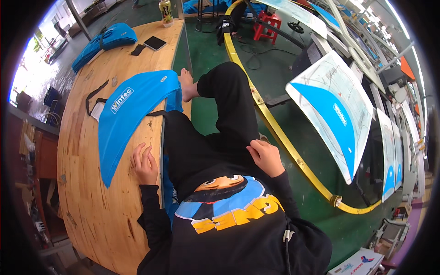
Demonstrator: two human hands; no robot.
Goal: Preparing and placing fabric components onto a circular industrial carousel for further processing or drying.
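My left hand (145,166) rests on the edge of a wooden table (87,197), its fingers a little bent and apart, holding nothing. Just beyond it lies a curved blue fabric piece (126,123) with a white printed label. A black strap (94,94) and a small white patch stick out from its left side. My right hand (266,158) lies on my thigh by the black trousers, fingers curled in, and I see nothing in it. More blue fabric (169,192) hangs below the table edge beside my left forearm.
Farther up the table are a bundled blue fabric stack (110,41), a dark phone-like tablet (155,43) and a drink bottle (165,13). A yellow curved rail (284,137) runs along my right, with white printing boards (339,101) beyond. A red stool (267,26) stands ahead.
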